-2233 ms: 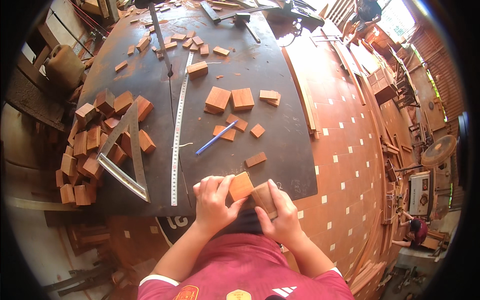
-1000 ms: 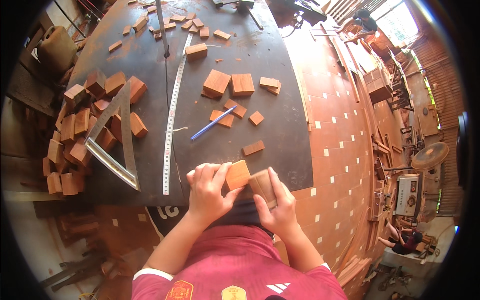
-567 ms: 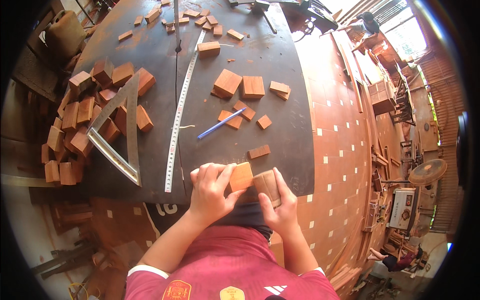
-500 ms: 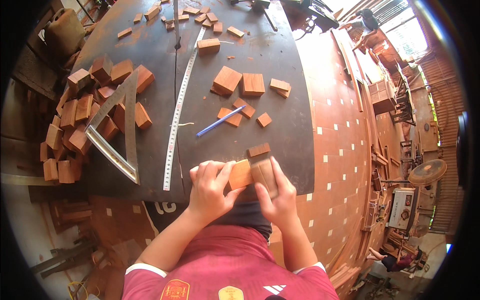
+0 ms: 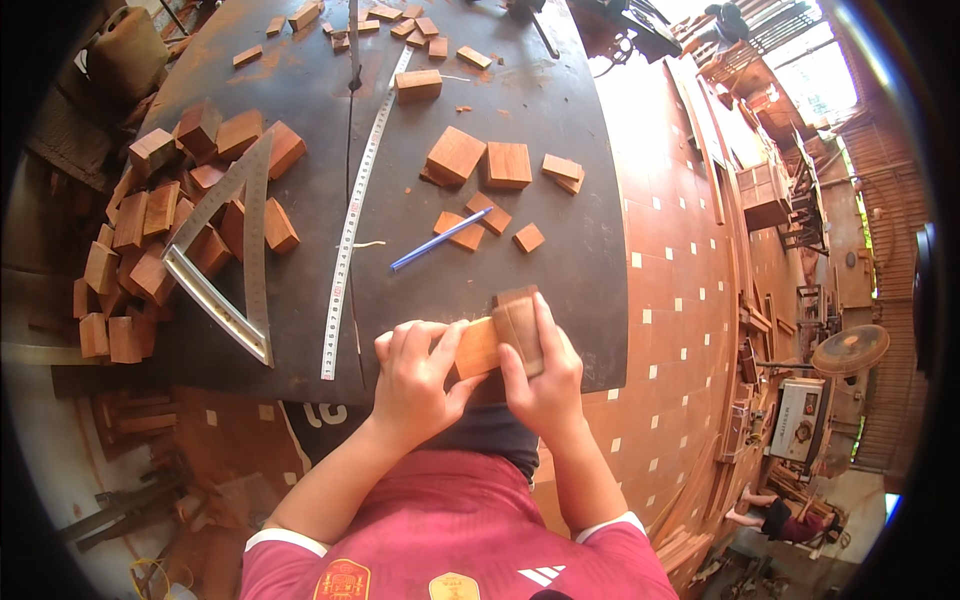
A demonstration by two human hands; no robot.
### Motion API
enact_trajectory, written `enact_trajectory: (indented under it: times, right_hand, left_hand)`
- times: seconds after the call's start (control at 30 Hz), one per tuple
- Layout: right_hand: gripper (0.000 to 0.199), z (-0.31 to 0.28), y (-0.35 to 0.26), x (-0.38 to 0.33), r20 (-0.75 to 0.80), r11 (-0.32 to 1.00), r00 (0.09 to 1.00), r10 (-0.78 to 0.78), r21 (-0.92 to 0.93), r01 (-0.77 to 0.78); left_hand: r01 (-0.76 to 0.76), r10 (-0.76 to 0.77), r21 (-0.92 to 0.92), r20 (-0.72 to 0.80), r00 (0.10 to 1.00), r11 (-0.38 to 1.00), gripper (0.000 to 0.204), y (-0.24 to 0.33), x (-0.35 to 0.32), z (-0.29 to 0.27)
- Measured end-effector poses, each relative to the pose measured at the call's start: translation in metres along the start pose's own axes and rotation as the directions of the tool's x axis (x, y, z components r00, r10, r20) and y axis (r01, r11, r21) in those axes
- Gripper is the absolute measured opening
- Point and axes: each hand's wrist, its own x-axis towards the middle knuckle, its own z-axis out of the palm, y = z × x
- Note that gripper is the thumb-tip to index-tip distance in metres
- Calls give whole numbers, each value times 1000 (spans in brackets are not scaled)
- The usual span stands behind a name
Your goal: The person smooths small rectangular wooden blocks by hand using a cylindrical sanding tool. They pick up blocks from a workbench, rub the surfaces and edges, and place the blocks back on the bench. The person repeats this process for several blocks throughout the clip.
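Near the front edge of the table, my left hand is closed on a light orange wooden block. My right hand grips a dull brown block with a worn, dusty-looking face, pressed against the right end of the wooden block. Whether it is bare wood or wrapped in sandpaper I cannot tell. Its far end overlaps a small dark wooden piece lying on the table. Beyond my hands, a blue pen rests across two flat wooden pieces.
A white measuring tape strip runs away from me along the table. At left, a metal set square leans on a pile of wooden blocks. Larger blocks and offcuts lie farther off. Another person sits far right.
My right hand has moved the dull brown block slightly away from me along the end of the wooden block, partly covering the small dark piece. My left hand stays nearly still.
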Motion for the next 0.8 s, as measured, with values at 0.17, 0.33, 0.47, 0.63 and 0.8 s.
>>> enact_trajectory:
  times: [0.17,0.33,0.47,0.63,0.8]
  right_hand:
    - [73,-4,-7,-32,-17,995,997,-70,-74,68]
    - [72,-6,-11,-23,-4,996,999,-46,-78,46]
    - [74,7,-6,-3,-28,997,997,-74,-22,73]
    - [75,-5,-1,-16,-102,988,988,-118,-114,107]
    - [77,-19,-14,-36,-54,999,999,-3,-35,1]
  left_hand:
    - [21,-21,1,-11,1000,1000,71,-1,-1,-4]
    - [3,-2,19,-26,1000,1000,70,0,-1,-3]
    - [10,-6,66,-66,998,998,69,2,0,-1]
    - [65,-32,190,-173,984,980,87,1,-8,12]
    - [95,-100,108,39,994,990,99,7,-2,-12]
